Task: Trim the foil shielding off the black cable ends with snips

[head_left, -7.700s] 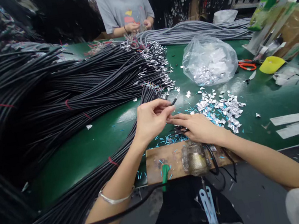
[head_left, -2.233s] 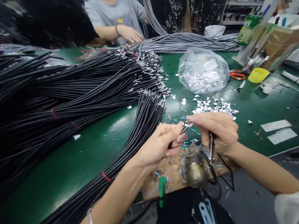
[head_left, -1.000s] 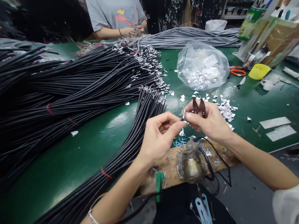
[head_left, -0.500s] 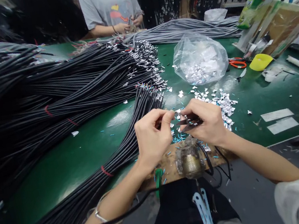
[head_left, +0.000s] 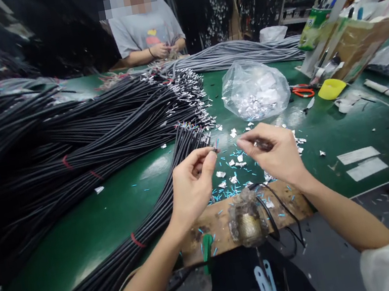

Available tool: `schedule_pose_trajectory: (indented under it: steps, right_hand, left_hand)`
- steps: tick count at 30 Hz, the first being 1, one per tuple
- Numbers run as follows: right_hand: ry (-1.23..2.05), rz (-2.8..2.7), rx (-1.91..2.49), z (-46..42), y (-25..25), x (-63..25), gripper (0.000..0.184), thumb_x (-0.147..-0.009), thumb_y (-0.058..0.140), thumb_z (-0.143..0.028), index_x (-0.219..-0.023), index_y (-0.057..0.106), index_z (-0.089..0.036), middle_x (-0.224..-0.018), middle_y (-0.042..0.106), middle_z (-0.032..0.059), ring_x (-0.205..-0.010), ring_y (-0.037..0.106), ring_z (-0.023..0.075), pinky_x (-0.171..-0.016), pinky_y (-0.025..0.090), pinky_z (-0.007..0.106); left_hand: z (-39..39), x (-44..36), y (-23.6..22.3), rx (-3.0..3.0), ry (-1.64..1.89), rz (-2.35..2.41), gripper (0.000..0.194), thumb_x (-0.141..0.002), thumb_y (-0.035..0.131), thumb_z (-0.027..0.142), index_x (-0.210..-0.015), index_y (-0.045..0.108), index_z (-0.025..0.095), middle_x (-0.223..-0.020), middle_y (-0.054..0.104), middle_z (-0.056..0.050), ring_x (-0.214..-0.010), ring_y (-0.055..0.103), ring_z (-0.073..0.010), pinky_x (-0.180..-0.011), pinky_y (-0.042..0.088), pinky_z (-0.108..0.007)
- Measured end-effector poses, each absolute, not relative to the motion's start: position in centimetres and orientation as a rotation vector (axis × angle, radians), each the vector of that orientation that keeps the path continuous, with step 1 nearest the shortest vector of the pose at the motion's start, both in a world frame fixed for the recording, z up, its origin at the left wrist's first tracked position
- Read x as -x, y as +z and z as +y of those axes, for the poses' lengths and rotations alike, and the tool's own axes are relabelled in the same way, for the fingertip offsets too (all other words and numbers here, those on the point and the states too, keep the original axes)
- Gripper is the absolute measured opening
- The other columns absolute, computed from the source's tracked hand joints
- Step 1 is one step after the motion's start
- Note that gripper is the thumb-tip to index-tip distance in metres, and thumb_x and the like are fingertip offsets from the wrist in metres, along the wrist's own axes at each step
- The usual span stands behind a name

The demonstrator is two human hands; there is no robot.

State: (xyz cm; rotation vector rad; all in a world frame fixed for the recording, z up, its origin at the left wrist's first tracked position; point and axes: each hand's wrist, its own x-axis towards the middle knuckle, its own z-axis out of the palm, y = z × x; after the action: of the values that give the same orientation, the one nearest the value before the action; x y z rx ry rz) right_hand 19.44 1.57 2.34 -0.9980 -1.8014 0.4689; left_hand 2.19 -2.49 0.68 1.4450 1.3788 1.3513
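Note:
My left hand [head_left: 193,178] pinches the end of a black cable [head_left: 172,276], which runs up across my left forearm. Thin coloured wires [head_left: 217,144] stick out past the fingertips. To the right, clear of those wires, my right hand [head_left: 274,151] is closed with thumb and forefinger together. A dark metal tool [head_left: 263,144] lies in its palm, mostly hidden by the fingers; its two narrow blades showed earlier. Under the hands are scattered foil scraps [head_left: 233,179] and short blue wire bits [head_left: 225,194]. Beside my left hand lies a tied bundle of black cables [head_left: 160,209].
More black cables [head_left: 108,125] with stripped ends fill the left. A clear bag of foil scraps [head_left: 256,92] stands ahead, beside orange-handled scissors [head_left: 303,90]. A small device [head_left: 249,223] sits on a wooden board [head_left: 211,222] at the near edge. A co-worker [head_left: 148,33] is across the table.
My hands have moved apart from where their fingertips nearly met at the cable end. Coloured wires now show at the left fingertips. The view has tilted up slightly.

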Motion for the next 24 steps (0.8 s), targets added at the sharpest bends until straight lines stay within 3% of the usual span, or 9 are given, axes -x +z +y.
schedule_pose_trajectory:
  steps: [3,6,19,24]
  right_hand:
    - [0.523,-1.914,0.910,1.25,1.91,-18.94,0.012,-0.076,0.061,-0.014,-0.084,0.070,-0.018,-0.073,0.064,0.0013,-0.063,0.054,0.0102,-0.054,0.040,0.023]
    - [0.611,-1.919,0.849,1.12,1.81,-18.75,0.012,-0.077,0.061,-0.015,-0.084,0.070,-0.018,-0.076,0.067,0.0028,-0.067,0.058,0.0120,-0.058,0.043,0.025]
    - [0.576,-1.938,0.778,0.74,2.09,-18.87,0.010,-0.072,0.063,-0.016,-0.080,0.069,-0.017,-0.071,0.067,0.0009,-0.057,0.053,0.0095,-0.055,0.042,0.024]
    - [0.670,-1.894,0.807,0.50,2.18,-18.55,0.011,-0.078,0.059,-0.020,-0.081,0.069,-0.016,-0.068,0.064,0.0008,-0.056,0.050,0.0084,-0.052,0.039,0.023]
  left_hand:
    - [-2.98,-2.33,0.91,-1.487,1.308,1.385,0.023,-0.081,0.057,0.035,-0.084,0.067,0.014,-0.065,0.060,-0.001,-0.053,0.045,-0.0079,-0.043,0.031,-0.019]
    - [-3.24,-2.45,0.86,-1.546,1.268,1.384,0.020,-0.079,0.060,0.033,-0.080,0.068,0.015,-0.067,0.063,-0.002,-0.053,0.048,-0.0085,-0.042,0.032,-0.019]
    - [-3.26,-2.62,1.03,-1.646,1.337,1.482,0.013,-0.072,0.068,0.027,-0.068,0.067,0.015,-0.062,0.061,0.000,-0.054,0.049,-0.0083,-0.048,0.037,-0.019]
    - [-3.13,-2.41,1.16,-1.432,1.303,1.322,0.017,-0.071,0.068,0.029,-0.066,0.063,0.014,-0.055,0.055,0.003,-0.044,0.041,-0.0056,-0.041,0.032,-0.019]
